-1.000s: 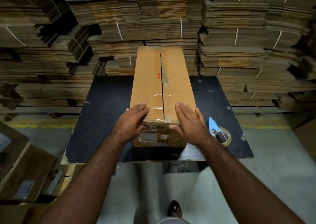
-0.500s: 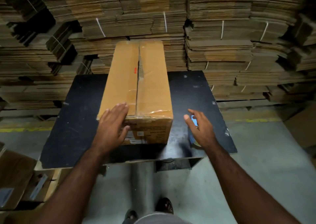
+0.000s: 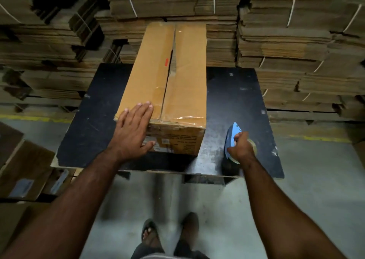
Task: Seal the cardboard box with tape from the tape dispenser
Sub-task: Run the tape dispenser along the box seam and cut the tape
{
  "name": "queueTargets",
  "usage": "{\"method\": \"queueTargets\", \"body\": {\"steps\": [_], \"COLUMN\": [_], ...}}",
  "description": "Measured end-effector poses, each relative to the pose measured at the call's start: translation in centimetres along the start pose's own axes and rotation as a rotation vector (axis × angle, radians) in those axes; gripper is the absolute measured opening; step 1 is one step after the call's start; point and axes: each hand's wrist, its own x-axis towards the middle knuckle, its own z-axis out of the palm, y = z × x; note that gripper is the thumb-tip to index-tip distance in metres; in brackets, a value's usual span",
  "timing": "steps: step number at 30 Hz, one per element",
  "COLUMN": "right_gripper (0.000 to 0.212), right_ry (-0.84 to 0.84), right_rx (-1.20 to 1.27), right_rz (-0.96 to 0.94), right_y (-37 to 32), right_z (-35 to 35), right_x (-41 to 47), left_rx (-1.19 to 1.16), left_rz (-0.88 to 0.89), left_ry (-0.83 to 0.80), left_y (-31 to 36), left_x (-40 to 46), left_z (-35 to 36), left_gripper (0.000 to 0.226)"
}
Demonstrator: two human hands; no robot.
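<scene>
Lying right of the cardboard box, the tape dispenser is gripped by the right hand, while the box is pressed by the flat left hand.

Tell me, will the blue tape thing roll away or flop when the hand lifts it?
Probably not. The tape dispenser looks like stiff blue plastic, so it shouldn't flop. It lies flat on the black table, so rolling seems unlikely. The right hand curls round it alone, so it is likely light.

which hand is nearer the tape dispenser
Right. The right hand grips the tape dispenser on the table; the left hand rests flat on the cardboard box, away from it.
</scene>
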Motion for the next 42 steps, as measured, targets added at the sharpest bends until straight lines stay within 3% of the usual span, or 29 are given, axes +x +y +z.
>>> {"method": "queueTargets", "body": {"steps": [4,7,9,10,12,14,18,22,27,34,39,42], "right_gripper": [0.069,0.082,0.078,0.073,0.067,0.072,0.066,0.068,0.067,0.073,0.068,0.069], "right_ry": [-0.095,-0.122,-0.146,-0.155,-0.151,-0.109,-0.057,-0.067,-0.145,-0.078,-0.072,-0.051], "right_rx": [0.605,0.771,0.834,0.851,0.752,0.528,0.042,-0.266,-0.289,-0.352,-0.333,-0.351], "right_rz": [0.001,-0.145,-0.283,-0.344,-0.463,-0.585,-0.709,-0.739,-0.744,-0.761,-0.771,-0.765], "right_y": [-3.1,-6.7,-9.7,-11.2,-14.0,-16.6,-19.9,-20.8,-21.5,-23.9,-25.3,-25.9], "right_z": [-5.1,-9.3,-11.9,-12.9,-14.6,-15.3,-14.2,-11.3,-8.5,-6.1,-5.1,-4.6], "right_x": [-1.3,-3.6,-5.7,-6.9,-9.5,-11.8,-15.4,-17.0,-18.4,-21.6,-23.9,-25.1], "left_rx": [-0.073,-0.22,-0.498,-0.744,-1.237,-1.437,-1.571,-1.768,-1.849,-1.979,-2.029,-1.992], "left_rz": [0.005,0.013,-0.119,-0.256,-0.532,-0.6,-0.481,-0.608,-0.763,-0.689,-0.631,-0.623], "left_ry": [-0.008,-0.002,0.031,0.067,0.157,0.173,-0.051,-0.038,-0.086,-0.068,-0.065,-0.05], "left_y": [-0.4,-0.2,0.1,0.6,2.7,5.4,8.4,6.7,3.6,0.1,-2.2,-3.0], "left_x": [0.0,0.1,0.6,1.3,3.3,5.3,6.3,4.8,1.4,-2.3,-3.9,-4.4], "left_z": [-0.2,-1.5,-2.7,-4.0,-7.0,-10.3,-14.4,-15.2,-15.2,-15.4,-15.8,-16.0], "left_gripper": [0.11,0.106,0.098,0.088,0.061,0.038,0.057,0.05,0.03,0.015,0.024,0.017]}}
